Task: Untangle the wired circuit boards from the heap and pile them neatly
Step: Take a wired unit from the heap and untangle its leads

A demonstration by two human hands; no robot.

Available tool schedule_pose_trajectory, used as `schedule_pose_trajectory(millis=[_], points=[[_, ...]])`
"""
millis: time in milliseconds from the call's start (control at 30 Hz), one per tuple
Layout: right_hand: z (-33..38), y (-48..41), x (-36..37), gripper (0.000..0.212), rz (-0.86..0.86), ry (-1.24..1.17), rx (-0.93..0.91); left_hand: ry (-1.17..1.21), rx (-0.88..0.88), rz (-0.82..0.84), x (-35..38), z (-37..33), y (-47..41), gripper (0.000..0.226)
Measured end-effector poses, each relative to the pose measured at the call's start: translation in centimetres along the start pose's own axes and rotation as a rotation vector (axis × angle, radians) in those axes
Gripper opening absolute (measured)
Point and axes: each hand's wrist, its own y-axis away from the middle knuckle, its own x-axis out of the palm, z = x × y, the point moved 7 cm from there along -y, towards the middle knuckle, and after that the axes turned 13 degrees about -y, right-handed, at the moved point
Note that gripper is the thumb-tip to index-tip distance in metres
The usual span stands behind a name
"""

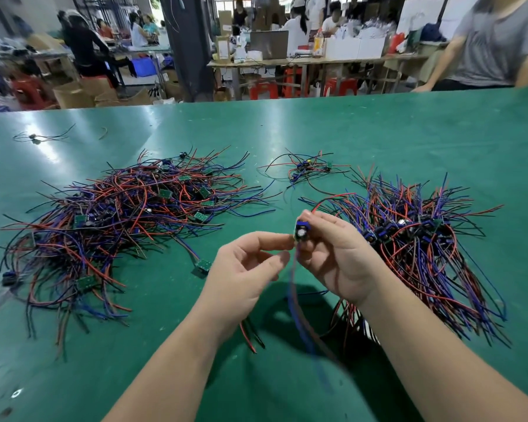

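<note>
Circuit board [301, 231], wires trailing down, held above the bench [378, 132] midway between its left and right edges, nearer the near edge; right grip [333, 254] pinches it between thumb and fingers; left grip [247, 269] curled, forefinger tip at the board's edge, though whether it pinches cannot be told; tangled heap [128, 208] toward the left edge; aligned pile [415, 233] toward the right edge; small cluster [305, 170] beyond.

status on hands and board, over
Right hand pinches circuit board, wires dangling. Left hand at its edge, grip unclear. Heap left, pile right, nothing blocking.
</note>
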Motion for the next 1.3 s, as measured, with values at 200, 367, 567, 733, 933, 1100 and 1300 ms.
schedule_pose_trajectory(millis=[200, 367, 567, 733, 933, 1100, 1300], points=[[-0.4, 0.2, -0.4, 0.025, 0.010, 0.333, -0.001, 0.157, -0.184, -0.056, -0.1, 1.3, -0.2, 0.028], [0.5, 0.1, -1.3, 0.024, -0.143, 0.488, -0.105, 0.052, -0.303, -0.061, -0.1, 2.6, -0.2, 0.017], [5.6, 0.5, -3.7, 0.017, -0.365, 0.261, -0.286, -0.077, -0.441, 0.334, 1.8, 3.4, 1.1, 0.038], [5.1, 0.4, -3.9, 0.025, -0.372, 0.258, -0.278, -0.288, -0.420, 0.507, 1.5, 3.7, 1.6, 0.021], [7.7, 1.4, -4.6, 0.014, -0.445, 0.195, -0.495, -0.186, -0.374, 0.327, 1.1, 3.0, 1.0, 0.027], [6.9, 1.7, -1.6, 0.012, -0.231, 0.521, -0.583, 0.042, -0.309, -0.185, -2.7, 2.7, -0.7, 0.039], [0.0, 2.0, 2.6, 0.019, 0.198, 1.200, -0.495, 0.080, -0.257, -0.164, -2.0, 2.7, -1.0, 0.028]])
